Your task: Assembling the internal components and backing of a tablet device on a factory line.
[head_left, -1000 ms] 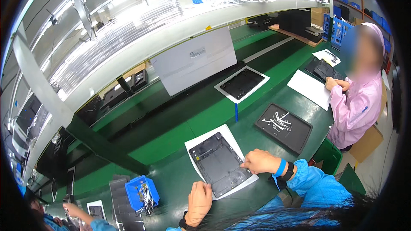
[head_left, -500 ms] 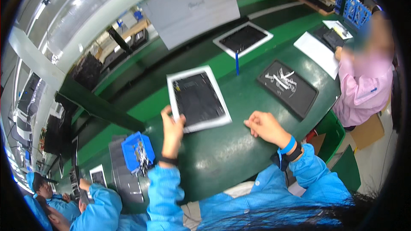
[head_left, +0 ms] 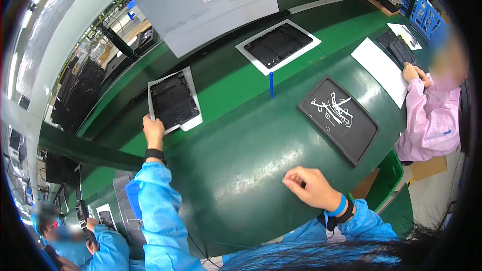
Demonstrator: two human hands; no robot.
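My left hand (head_left: 154,130) reaches out to the left, its fingers closed on the lower left corner of a white sheet (head_left: 193,123). A flat black casing (head_left: 173,100), rectangular and with a raised rim, lies on that sheet. My right hand (head_left: 312,187) hovers low over the table (head_left: 241,170). Its fingers are curled together, and nothing shows between them. Farther off, a second black casing (head_left: 278,45) rests on another white sheet (head_left: 312,45). A blue pen-like stick (head_left: 271,85) is just in front of it.
To the right sits a black tray (head_left: 354,143) with several thin white strips. A co-worker in a pink jacket (head_left: 427,125) handles dark parts beside a white sheet (head_left: 376,65). My left arm partly covers a blue bin (head_left: 132,196). A grey panel (head_left: 211,10) stands at the back.
My left hand has carried the white sheet and casing left and away from me, onto the far strip of the table. My right hand has come slightly nearer, still curled. The view has shifted.
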